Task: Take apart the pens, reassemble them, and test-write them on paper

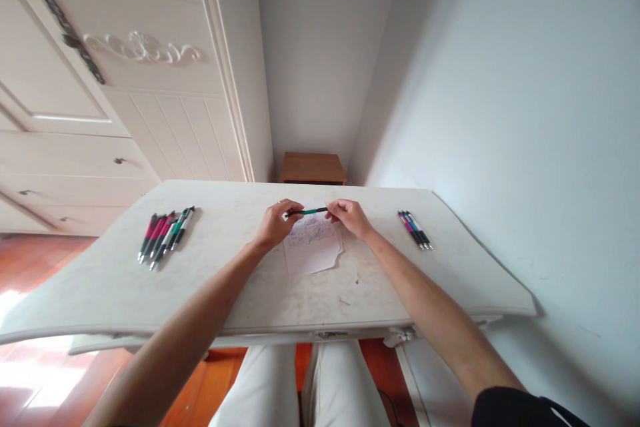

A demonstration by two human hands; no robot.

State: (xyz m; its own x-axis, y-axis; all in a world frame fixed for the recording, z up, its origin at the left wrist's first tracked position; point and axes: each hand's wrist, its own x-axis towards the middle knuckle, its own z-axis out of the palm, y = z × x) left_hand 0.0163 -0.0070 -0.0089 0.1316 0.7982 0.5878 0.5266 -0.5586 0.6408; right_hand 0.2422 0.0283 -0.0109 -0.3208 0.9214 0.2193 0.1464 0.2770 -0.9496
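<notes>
A green and black pen [311, 211] is held level between my two hands, above a sheet of paper. My left hand [277, 221] pinches its left end, and my right hand [348, 215] has fingers closed on its right end. Beneath them lies the white paper [313, 257] with scribbled lines on its upper part; another sheet's edge shows under it. To the left rests a group of several pens [163, 235], pink, green and white with black grips. On the right, a few pens [415, 230] in purple and blue lie side by side.
The white table [240, 310] has worn marks and curved edges. A wall [525, 147] runs along its right side. Behind on the left stands a white cabinet [175, 127], and a small wooden stand [313, 165] sits beyond the far edge.
</notes>
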